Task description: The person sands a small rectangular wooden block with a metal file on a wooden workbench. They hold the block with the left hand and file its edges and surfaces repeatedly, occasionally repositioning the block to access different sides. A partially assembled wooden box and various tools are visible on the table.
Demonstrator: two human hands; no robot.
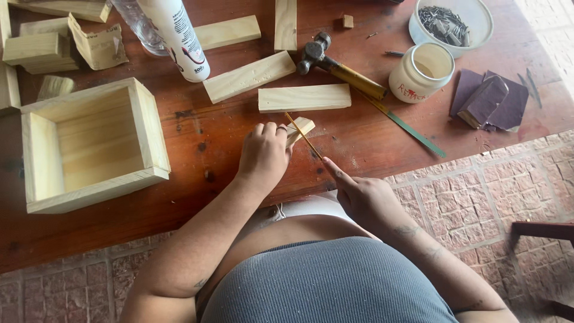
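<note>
Left hand (pixel 263 154) grips a small wood block (pixel 301 127), fingers curled over it, right of the open box (pixel 89 143). Right hand (pixel 365 197) pinches a thin blade (pixel 303 136), laid across the block.

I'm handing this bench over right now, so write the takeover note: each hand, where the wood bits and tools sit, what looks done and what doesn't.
Left hand: pressed down on a small wood piece at the table edge, holding it.
Right hand: gripping a thin blade, laid across that piece.
Open wooden box: assembled, on the table to the left.
Loose wood strips: just beyond the hands.
Hammer, jar, bowl of nails and sandpaper: to the right.
White bottle: at the far edge.
Done: box put together.
Not done: small piece not visibly cut through; strips unused.
</note>
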